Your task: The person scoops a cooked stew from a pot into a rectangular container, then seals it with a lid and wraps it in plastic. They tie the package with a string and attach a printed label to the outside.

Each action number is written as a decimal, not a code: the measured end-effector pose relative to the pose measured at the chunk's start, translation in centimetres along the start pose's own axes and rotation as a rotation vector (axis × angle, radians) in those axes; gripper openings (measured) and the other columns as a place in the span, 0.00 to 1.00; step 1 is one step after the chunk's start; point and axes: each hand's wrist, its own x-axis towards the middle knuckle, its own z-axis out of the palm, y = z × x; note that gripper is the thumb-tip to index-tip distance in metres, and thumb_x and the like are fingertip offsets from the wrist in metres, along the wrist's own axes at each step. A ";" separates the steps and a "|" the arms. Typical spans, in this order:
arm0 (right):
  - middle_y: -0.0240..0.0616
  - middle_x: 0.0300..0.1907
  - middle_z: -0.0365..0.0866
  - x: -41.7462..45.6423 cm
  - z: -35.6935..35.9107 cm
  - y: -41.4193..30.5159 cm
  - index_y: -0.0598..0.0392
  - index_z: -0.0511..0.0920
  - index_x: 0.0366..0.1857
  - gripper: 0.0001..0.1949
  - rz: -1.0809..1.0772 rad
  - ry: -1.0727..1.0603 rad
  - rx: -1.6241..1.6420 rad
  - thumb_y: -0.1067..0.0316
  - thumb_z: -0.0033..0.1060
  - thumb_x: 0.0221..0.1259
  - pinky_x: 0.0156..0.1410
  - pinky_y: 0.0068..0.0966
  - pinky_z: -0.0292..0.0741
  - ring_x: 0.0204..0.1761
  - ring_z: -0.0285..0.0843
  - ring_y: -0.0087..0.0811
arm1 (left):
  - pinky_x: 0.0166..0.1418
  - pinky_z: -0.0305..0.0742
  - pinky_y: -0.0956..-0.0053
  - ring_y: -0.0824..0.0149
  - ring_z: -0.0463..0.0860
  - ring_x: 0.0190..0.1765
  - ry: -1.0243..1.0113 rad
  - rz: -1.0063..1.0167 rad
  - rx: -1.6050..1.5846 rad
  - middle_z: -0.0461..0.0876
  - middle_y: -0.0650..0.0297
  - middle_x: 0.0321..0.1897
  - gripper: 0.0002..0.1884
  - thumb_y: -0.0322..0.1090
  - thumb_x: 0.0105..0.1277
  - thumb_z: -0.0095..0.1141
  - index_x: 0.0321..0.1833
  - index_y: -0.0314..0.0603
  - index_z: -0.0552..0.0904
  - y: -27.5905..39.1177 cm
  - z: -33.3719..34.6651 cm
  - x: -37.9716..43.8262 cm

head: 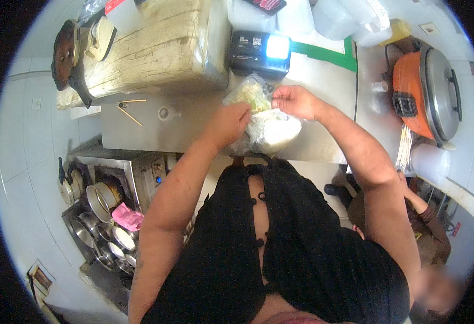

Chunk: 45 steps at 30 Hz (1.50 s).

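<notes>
Over the front edge of the steel counter [196, 129], a clear plastic bag [277, 131] with white contents hangs between my hands. Just behind it lies clear plastic with pale green and yellowish shredded food [255, 95], perhaps vegetables. I cannot tell whether these are two bags or one. My left hand [230, 123] grips the plastic on the left side, its fingers curled. Opposite it, my right hand [297, 101] pinches the plastic near the top right. The fingertips partly hide the bag's mouth.
Behind the bag stands a black device [259, 54] with a lit panel, beside a large worn box [152, 52]. An orange cooker [417, 93] sits at right. Pots [103, 200] fill the lower left. Another person [423, 231] is close on my right.
</notes>
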 end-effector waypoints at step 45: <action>0.46 0.53 0.87 -0.5 3.0 -5.1 0.47 0.50 0.82 0.43 -0.031 -0.128 0.351 0.83 0.49 0.60 0.39 0.17 0.75 0.41 0.83 0.24 | 0.51 0.79 0.72 0.69 0.84 0.47 -0.298 -0.539 -0.952 0.86 0.64 0.44 0.07 0.23 0.69 0.52 0.46 0.43 0.79 1.3 1.1 -3.4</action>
